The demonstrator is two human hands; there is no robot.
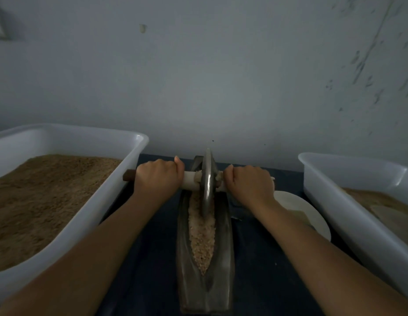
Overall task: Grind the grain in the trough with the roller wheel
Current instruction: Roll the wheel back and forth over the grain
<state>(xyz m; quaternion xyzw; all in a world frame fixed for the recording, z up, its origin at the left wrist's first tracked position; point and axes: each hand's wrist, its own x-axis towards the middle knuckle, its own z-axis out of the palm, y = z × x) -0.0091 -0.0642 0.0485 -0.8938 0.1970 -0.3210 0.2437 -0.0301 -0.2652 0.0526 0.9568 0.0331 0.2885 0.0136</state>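
Head view of a hand-driven grinding set on a dark tabletop (152,258). A long, narrow metal trough (223,247) lies lengthwise, running from the near edge toward the far wall, and its central groove holds a strip of coarse, pale grain (201,238). The metal roller wheel (207,183) stands upright on edge in the far part of the groove, its lower rim resting in the grain. A crosswise axle handle (189,180) passes through the wheel's hub (a pale sleeve covers the part beside the wheel; the outer left end is dark brown). The left hand (158,177) grips the handle left of the wheel, fingers curled around it with the thumb on top; the right hand (248,182) grips it right of the wheel in the same way, fingers wrapped tight on the bar. Both forearms reach in from the near edge. A white tub (121,192) at left holds a deep layer of brown grain-like material; a second white tub (349,201) at right holds a lower layer. Between the trough and the right tub lies a white plate (307,215), partly hidden by the right forearm.
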